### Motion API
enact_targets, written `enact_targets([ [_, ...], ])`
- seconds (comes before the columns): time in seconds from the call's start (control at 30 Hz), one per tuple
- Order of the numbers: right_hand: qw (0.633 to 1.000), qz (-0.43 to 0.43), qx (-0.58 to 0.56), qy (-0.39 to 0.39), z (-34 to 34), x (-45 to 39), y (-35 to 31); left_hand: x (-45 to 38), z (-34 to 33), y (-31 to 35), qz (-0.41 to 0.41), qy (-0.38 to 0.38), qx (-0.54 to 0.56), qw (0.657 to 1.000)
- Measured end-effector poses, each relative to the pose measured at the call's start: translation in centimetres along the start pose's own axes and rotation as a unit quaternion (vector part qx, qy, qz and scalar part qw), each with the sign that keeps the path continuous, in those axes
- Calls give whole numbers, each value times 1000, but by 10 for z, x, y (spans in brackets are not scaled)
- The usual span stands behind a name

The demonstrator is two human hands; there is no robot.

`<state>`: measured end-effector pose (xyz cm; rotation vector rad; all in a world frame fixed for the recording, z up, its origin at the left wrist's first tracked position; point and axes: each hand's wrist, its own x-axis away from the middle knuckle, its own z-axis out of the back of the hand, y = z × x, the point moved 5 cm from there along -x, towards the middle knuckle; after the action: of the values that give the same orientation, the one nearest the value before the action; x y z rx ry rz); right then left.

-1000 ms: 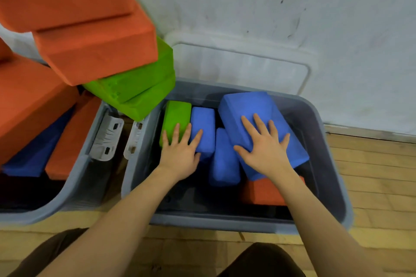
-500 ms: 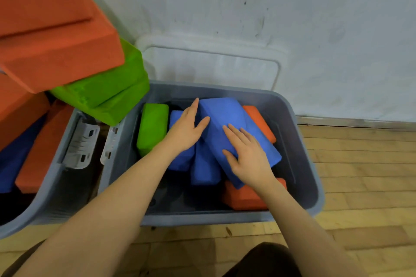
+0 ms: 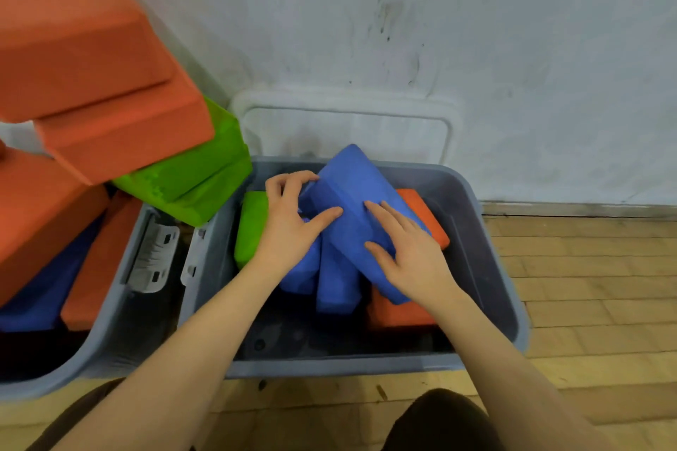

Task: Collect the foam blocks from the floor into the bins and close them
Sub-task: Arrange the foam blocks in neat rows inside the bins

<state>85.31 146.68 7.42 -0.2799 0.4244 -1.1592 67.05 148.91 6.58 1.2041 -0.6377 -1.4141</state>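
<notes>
No readable text, label or number shows anywhere.

Two bins stand side by side on the floor (image 3: 586,286) before the wall (image 3: 476,29). The right bin (image 3: 494,267) holds blocks; a tilted block (image 3: 351,194) lies uppermost, between the left hand (image 3: 289,231) and right hand (image 3: 414,256). A lid (image 3: 344,121) leans behind. Blocks are heaped in the left bin (image 3: 110,322).

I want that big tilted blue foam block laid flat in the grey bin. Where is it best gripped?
Probably by its two long side faces, from above. The big tilted blue foam block leans up on other blocks, sides exposed; the left hand grips its upper-left edge, and the right hand rests on its top face.
</notes>
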Motion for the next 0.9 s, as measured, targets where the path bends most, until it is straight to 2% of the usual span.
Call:
enact_targets([
  [0.1, 998, 8, -53, 15, 9, -8, -18, 7, 6, 14, -12, -26, 22, 999],
  [0.2, 999, 20, -50, 5, 15, -13, -32, 15, 21, 23, 18, 7, 47, 999],
  [0.4, 990, 83, -105, 40, 33, -17, -79, 20, 68, 62, -55, 62, 6, 997],
  [0.6, 979, 119, -161, -24, 34, -31, -129, 33, 132, 80, -76, 70, -22, 994],
  [0.77, 971, 148, -161, -92, 9, -24, -161, 55, 164, 65, -78, 35, -75, 994],
  [0.9, 965, 163, -193, -75, -14, -20, -168, 68, 173, 56, -91, 5, -118, 989],
])
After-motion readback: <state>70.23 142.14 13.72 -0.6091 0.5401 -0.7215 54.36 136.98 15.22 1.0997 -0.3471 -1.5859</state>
